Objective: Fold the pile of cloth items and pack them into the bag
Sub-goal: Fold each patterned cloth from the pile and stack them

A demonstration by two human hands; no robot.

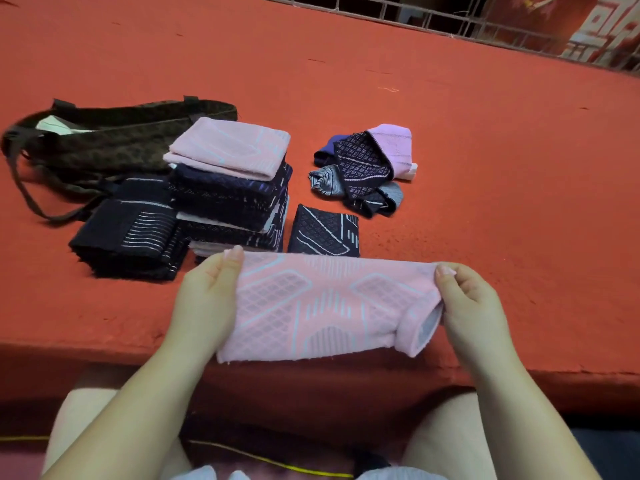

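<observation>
Two hands hold one pink patterned cloth (322, 310) stretched over the near edge of the red counter (485, 168): your left hand (204, 299) grips its left end, thumb on top and fingers curled behind, and your right hand (471, 306) pinches its right end, where the fabric bunches and shows a pale inner side. Your fingers behind the cloth are hidden. Below, your knees and a yellow cord (277, 462) are blurred and partly cut off.

Just beyond the cloth lies a single folded dark cloth (323, 232) with pale line pattern. Left of it stands a stack of folded cloths (232, 199), mostly dark, topped by a pink one; its lower layers are hard to tell apart. Touching the stack's left side is a second, lower dark pile (128, 237). Right of the stack, apart from it, sits the unfolded pile (363, 168): dark, grey, blue and lilac pieces tangled.

Farther left, behind the stacks, the dark brown patterned bag (114, 140) lies on its side, straps trailing; something white shows in its mouth, not identifiable.

A metal grille (485, 26) runs along the counter's far edge.
</observation>
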